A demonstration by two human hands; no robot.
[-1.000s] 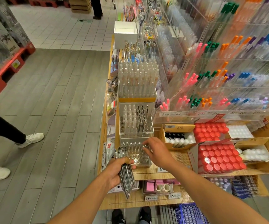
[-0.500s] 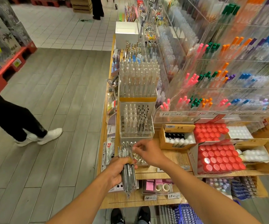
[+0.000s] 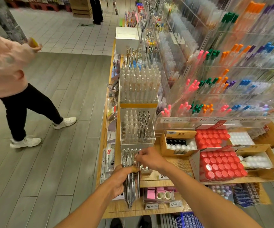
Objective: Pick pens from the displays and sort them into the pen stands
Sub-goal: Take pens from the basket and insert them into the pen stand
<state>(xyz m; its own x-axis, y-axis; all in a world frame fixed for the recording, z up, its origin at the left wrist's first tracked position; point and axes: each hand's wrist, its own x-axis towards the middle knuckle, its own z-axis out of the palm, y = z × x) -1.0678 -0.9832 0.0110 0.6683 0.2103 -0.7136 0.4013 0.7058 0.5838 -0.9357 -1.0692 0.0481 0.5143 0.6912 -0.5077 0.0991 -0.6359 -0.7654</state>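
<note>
Stationery-aisle desk [image 3: 174, 162]: left hand [image 3: 122, 179], grip closed around a bundle of pens [image 3: 131, 186]; right hand [image 3: 150, 157] just above, pinching one pen at the bundle's top.

Left hand [image 3: 122, 180]: fingers curling tight in a grip, forearm reaching in from the lower left. Right hand [image 3: 150, 157]: fingertips pinching just above the left, forearm extending from the lower right.

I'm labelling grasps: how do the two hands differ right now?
The left hand grips a whole bundle of pens, held low near the body. The right hand sits higher and farther out, pinching a single pen at the bundle's top. Both are bare and curled round pens.
</note>
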